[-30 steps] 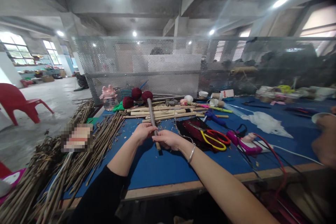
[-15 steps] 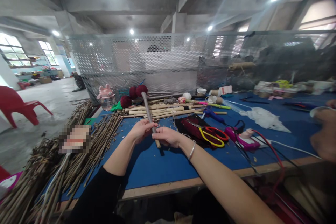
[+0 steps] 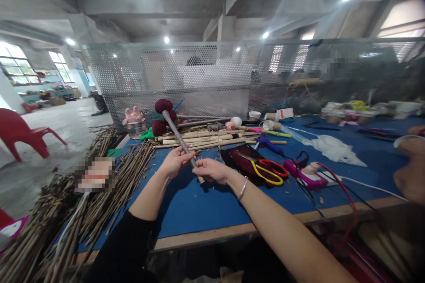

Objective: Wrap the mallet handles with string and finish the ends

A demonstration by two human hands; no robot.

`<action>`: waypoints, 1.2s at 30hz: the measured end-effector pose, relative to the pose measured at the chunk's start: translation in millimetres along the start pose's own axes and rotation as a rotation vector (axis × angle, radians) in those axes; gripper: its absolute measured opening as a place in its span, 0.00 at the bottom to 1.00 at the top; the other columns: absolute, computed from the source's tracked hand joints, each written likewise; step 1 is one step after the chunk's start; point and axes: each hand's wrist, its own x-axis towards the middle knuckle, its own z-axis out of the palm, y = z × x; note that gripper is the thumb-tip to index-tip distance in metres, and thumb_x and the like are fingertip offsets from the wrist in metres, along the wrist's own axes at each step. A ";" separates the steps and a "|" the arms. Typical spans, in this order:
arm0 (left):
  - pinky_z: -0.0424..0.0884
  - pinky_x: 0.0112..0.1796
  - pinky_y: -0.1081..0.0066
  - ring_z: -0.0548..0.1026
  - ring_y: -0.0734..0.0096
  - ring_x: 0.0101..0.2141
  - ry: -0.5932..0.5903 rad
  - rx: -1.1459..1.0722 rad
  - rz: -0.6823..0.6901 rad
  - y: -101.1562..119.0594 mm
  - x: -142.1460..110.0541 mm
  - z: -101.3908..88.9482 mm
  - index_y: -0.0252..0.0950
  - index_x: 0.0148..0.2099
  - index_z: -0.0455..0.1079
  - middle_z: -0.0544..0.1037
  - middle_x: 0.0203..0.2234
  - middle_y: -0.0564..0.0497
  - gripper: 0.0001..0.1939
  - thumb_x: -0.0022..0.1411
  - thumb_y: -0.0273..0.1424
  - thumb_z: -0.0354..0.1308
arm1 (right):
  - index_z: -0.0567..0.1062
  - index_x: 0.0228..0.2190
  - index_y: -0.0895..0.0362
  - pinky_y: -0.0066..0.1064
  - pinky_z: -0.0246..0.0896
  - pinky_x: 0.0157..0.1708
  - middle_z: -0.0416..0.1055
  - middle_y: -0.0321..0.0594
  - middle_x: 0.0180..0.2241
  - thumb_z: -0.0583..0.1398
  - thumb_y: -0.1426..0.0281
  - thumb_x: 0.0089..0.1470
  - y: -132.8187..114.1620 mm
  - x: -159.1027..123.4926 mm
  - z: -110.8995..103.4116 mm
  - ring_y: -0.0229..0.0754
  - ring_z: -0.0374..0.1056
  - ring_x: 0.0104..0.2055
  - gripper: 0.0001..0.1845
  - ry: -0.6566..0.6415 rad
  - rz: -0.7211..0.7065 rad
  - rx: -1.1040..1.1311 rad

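Over the blue table, both hands grip one stick (image 3: 177, 135) wrapped in grey, with a dark red ball (image 3: 164, 106) at its far end. My left hand (image 3: 175, 161) pinches it from the left, lower down the shaft. Closer to its bare wooden end, my right hand (image 3: 211, 170) has its fingers closed round it. The stick tilts up and away to the left. Behind it, another dark red ball (image 3: 159, 128) lies near a row of pale sticks (image 3: 199, 140). To the right of my right hand, yellow-handled scissors (image 3: 267, 173) rest on dark red cloth (image 3: 241, 166).
Many thin brown twigs (image 3: 113, 194) cover the table's left side. A blue glue gun (image 3: 270, 145), a magenta power strip (image 3: 307, 176) with cables and a white plastic bag (image 3: 334, 148) lie right. A perforated metal screen (image 3: 133, 68) stands behind. Another person's hand (image 3: 410, 168) is at far right.
The ball end of the stick has swung left, so the stick leans further that way. Both hands keep hold of it in nearly the same place.
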 end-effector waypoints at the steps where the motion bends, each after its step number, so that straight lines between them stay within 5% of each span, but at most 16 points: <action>1: 0.70 0.29 0.76 0.76 0.73 0.28 -0.015 -0.010 -0.007 2.4 -2.2 1.1 0.33 0.45 0.63 0.77 0.29 0.50 0.27 0.41 0.23 0.69 | 0.65 0.26 0.58 0.22 0.33 0.11 0.53 0.23 0.13 0.65 0.57 0.42 -1.8 -2.1 -1.6 0.26 0.42 0.12 0.20 -0.040 0.018 0.007; 6: 0.71 0.27 0.73 0.77 0.70 0.27 -0.044 -0.013 -0.004 6.4 -8.5 7.1 0.34 0.46 0.60 0.76 0.27 0.51 0.29 0.42 0.22 0.67 | 0.67 0.30 0.59 0.22 0.31 0.11 0.52 0.22 0.14 0.66 0.62 0.41 -8.9 -11.0 -13.9 0.25 0.40 0.13 0.18 -0.109 0.054 0.083; 11: 0.72 0.28 0.72 0.76 0.71 0.26 -0.040 -0.020 -0.004 2.1 -5.1 5.4 0.34 0.44 0.61 0.76 0.26 0.52 0.26 0.43 0.24 0.67 | 0.65 0.27 0.58 0.21 0.34 0.12 0.54 0.22 0.14 0.68 0.68 0.36 -7.2 -10.7 -21.7 0.25 0.42 0.14 0.18 0.036 -0.080 0.115; 21: 0.71 0.26 0.77 0.76 0.73 0.26 -0.133 -0.109 0.008 3.0 -7.5 7.7 0.34 0.38 0.61 0.76 0.26 0.51 0.22 0.43 0.27 0.69 | 0.69 0.24 0.60 0.23 0.47 0.20 0.64 0.30 0.22 0.68 0.58 0.37 -7.8 -2.5 -8.6 0.29 0.56 0.22 0.20 0.268 -0.289 -0.025; 30: 0.72 0.36 0.69 0.77 0.70 0.33 0.088 -0.063 0.480 2.9 -7.5 20.7 0.38 0.33 0.54 0.77 0.30 0.53 0.22 0.44 0.27 0.68 | 0.74 0.27 0.60 0.25 0.36 0.15 0.53 0.25 0.13 0.65 0.55 0.41 1.7 2.6 -9.0 0.27 0.42 0.14 0.20 0.350 -0.223 0.016; 33: 0.70 0.37 0.70 0.76 0.72 0.33 0.217 0.120 0.631 4.0 -10.2 22.8 0.38 0.32 0.55 0.77 0.31 0.52 0.19 0.46 0.28 0.65 | 0.76 0.30 0.60 0.26 0.50 0.20 0.64 0.31 0.17 0.61 0.56 0.47 -2.7 1.9 -7.7 0.32 0.54 0.18 0.19 0.438 -0.332 -0.150; 36: 0.69 0.39 0.70 0.75 0.72 0.34 0.263 0.225 0.640 5.1 -13.4 25.0 0.39 0.31 0.55 0.76 0.31 0.53 0.17 0.48 0.28 0.64 | 0.77 0.28 0.58 0.31 0.60 0.34 0.74 0.39 0.27 0.59 0.62 0.51 -10.5 -4.1 -9.0 0.40 0.67 0.30 0.13 0.564 -0.517 -0.468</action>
